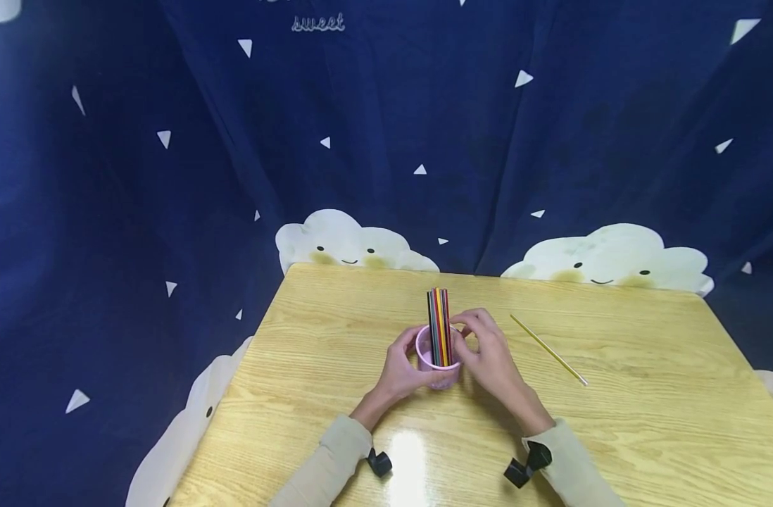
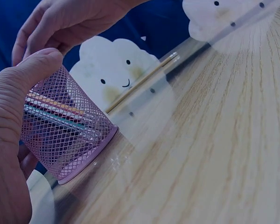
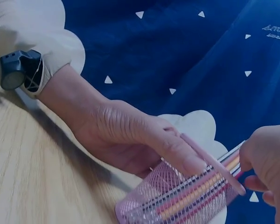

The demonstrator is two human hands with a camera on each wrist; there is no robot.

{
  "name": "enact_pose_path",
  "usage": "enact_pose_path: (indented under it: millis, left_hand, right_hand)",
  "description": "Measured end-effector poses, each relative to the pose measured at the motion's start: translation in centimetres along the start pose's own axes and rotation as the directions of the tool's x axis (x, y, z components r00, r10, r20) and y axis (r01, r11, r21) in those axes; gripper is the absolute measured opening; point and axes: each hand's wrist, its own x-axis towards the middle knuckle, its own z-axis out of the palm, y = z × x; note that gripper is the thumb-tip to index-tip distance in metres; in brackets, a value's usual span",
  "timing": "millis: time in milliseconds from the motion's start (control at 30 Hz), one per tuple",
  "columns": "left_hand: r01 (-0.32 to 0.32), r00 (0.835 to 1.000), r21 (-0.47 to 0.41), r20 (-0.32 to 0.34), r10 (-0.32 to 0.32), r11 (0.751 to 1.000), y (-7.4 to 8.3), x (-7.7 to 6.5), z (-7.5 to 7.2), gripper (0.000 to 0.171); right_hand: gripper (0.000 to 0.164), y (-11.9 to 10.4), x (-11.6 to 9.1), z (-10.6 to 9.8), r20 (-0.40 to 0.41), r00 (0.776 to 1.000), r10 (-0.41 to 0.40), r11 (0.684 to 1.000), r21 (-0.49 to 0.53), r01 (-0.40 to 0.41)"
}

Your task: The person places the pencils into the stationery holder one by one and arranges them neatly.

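Note:
A pink mesh pencil cup [image 1: 442, 381] stands on the wooden table. Several coloured pencils [image 1: 438, 324] lean inside it, their upper ends above the rim. My left hand [image 1: 400, 370] grips the cup from the left, with the thumb across its near side [image 2: 32, 70]. At the cup's right rim is my right hand [image 1: 488, 352], its fingers bent beside the pencils. In the right wrist view the right hand [image 3: 270, 161] partly covers the pencils' upper ends; I cannot tell whether it pinches one. A single yellow pencil [image 1: 548, 349] lies on the table to the right.
The wooden table [image 1: 646, 380] extends to both sides and toward the front. Behind it hangs a dark blue curtain [image 1: 386, 105] with white triangles and smiling clouds. Each wrist carries a small black camera, one at the left cuff [image 1: 379, 463], another at the right cuff [image 1: 527, 465].

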Motion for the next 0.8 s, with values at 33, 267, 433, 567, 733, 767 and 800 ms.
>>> enact_pose_path:
  millis: [33, 267, 433, 567, 733, 767, 800]
  left_hand:
    - [-0.001, 1.000, -0.001, 0.001, 0.001, 1.000, 0.0, 0.0, 0.0, 0.085]
    - [-0.001, 1.000, -0.020, -0.008, 0.001, 1.000, 0.0, 0.1, 0.0, 0.086]
    - [0.004, 1.000, -0.020, -0.008, -0.004, 1.000, 0.0, 0.0, 0.0, 0.086]
    - [0.019, 1.000, -0.022, -0.006, -0.019, 1.000, 0.0, -0.1, 0.0, 0.087]
    - [0.015, 1.000, -0.028, -0.002, -0.015, 0.999, -0.2, -0.1, 0.1, 0.087]
    - [0.009, 1.000, -0.032, -0.001, -0.009, 0.999, -0.2, -0.1, 0.1, 0.086]
    - [0.006, 1.000, -0.033, 0.000, -0.006, 0.999, -0.2, -0.1, 0.1, 0.086]
  right_hand:
    - [0.027, 0.2, -0.2, -0.3, -0.016, 1.000, -0.006, 1.000, -0.008, 0.006]
    - [0.025, 2.6, -1.5, -2.7, -0.086, 0.996, 0.038, 0.996, -0.078, -0.045]
    - [0.025, 5.3, -2.9, -4.3, -0.083, 0.991, 0.103, 0.986, -0.125, -0.113]
    - [0.028, 7.4, -4.3, -5.1, -0.066, 0.984, 0.164, 0.972, -0.158, -0.173]
    - [0.036, 9.2, -5.9, -5.9, -0.013, 0.968, 0.251, 0.941, -0.231, -0.247]
    - [0.037, 9.4, -6.1, -6.1, -0.002, 0.964, 0.267, 0.933, -0.251, -0.259]
    - [0.038, 9.7, -6.3, -6.2, 0.011, 0.959, 0.282, 0.925, -0.271, -0.268]
